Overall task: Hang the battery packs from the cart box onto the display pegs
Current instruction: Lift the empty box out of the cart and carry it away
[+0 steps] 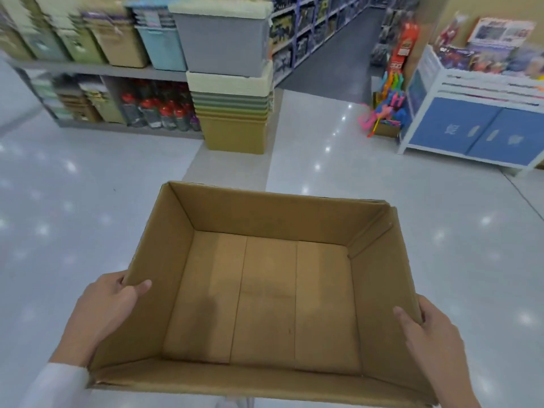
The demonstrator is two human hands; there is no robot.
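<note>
An open brown cardboard box (176, 231) fills the lower middle of the head view, held up in front of me above the shop floor. Its inside shows only bare cardboard; I see no battery packs in it. My left hand (103, 307) grips the box's left wall, thumb over the rim and inside. My right hand (429, 337) grips the right wall the same way, thumb lying inside. No display pegs are in view.
A grey shelf unit (97, 70) with stacked plastic storage bins stands at the back left. A stack of bins (232, 113) sits on the floor ahead. A blue and white toy stand (477, 134) is at the right. Between them an aisle (332, 51) runs back over glossy floor.
</note>
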